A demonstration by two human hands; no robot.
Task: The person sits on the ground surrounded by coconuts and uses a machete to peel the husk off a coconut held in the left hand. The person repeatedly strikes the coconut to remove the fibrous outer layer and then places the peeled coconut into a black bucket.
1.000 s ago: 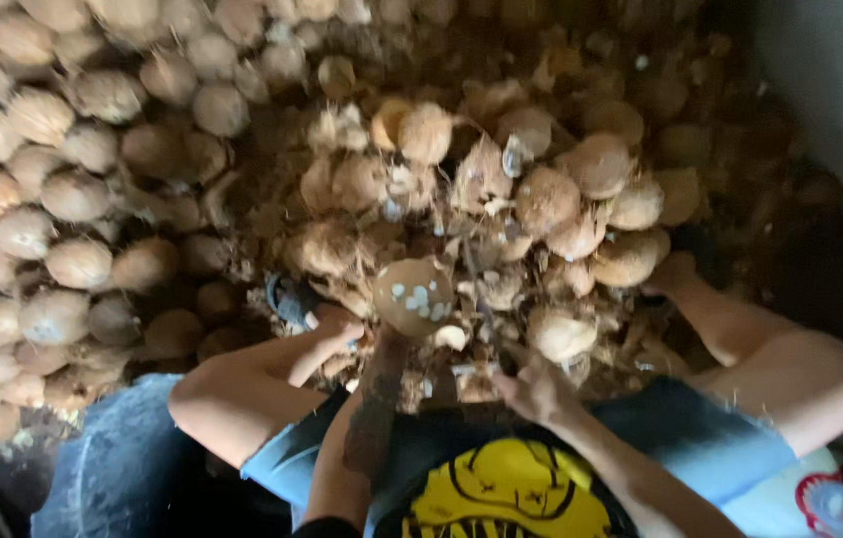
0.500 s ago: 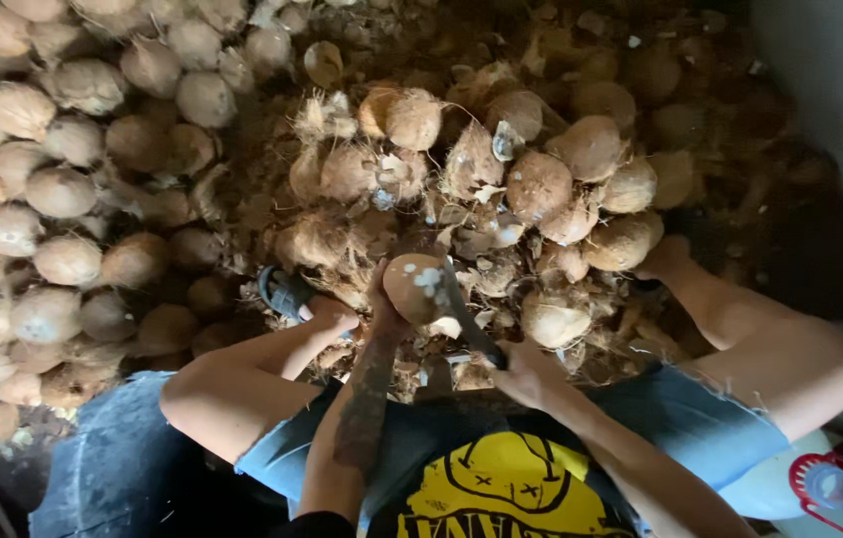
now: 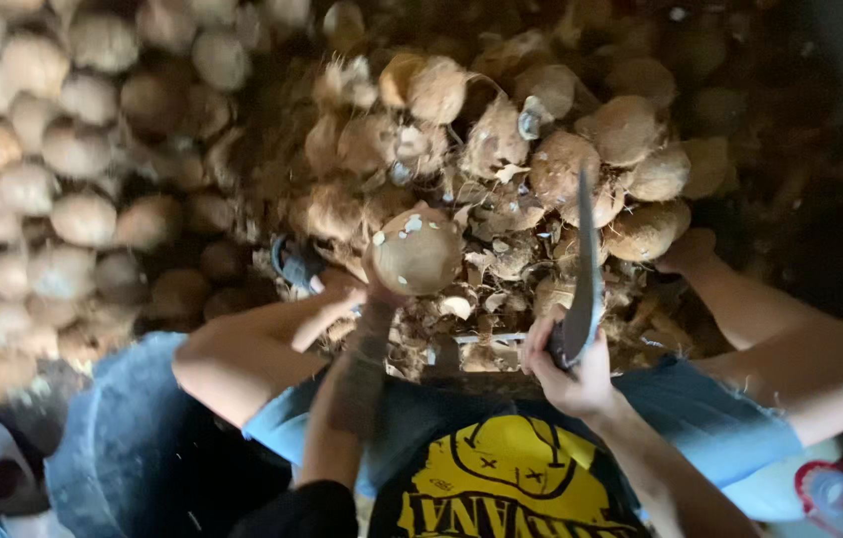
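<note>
Head view, looking down at a seated person over a heap of coconuts (image 3: 541,149). The left hand (image 3: 367,299) props a rounded, pale-brown coconut (image 3: 417,249) from beneath; its fingers are mostly hidden under the shell, so how far they wrap cannot be told, though they appear cupped against its underside. The right hand (image 3: 566,364) is closed fully round the handle of a long dark blade (image 3: 586,259), which rises from those fingers, away from the body, and stands apart from the held coconut, off to its right. Husk scraps (image 3: 486,269) lie between the two sets of fingers. A grey bucket (image 3: 118,448) sits outside the left arm.

Handling judgement: the coconut looks hard, rigid and fairly heavy, its scraped surface smooth enough to roll or slip. A secure hold would be a cupped palm low on the shell, fingers clear of the upper face. The picture is motion-blurred; fine contact is uncertain.
</note>
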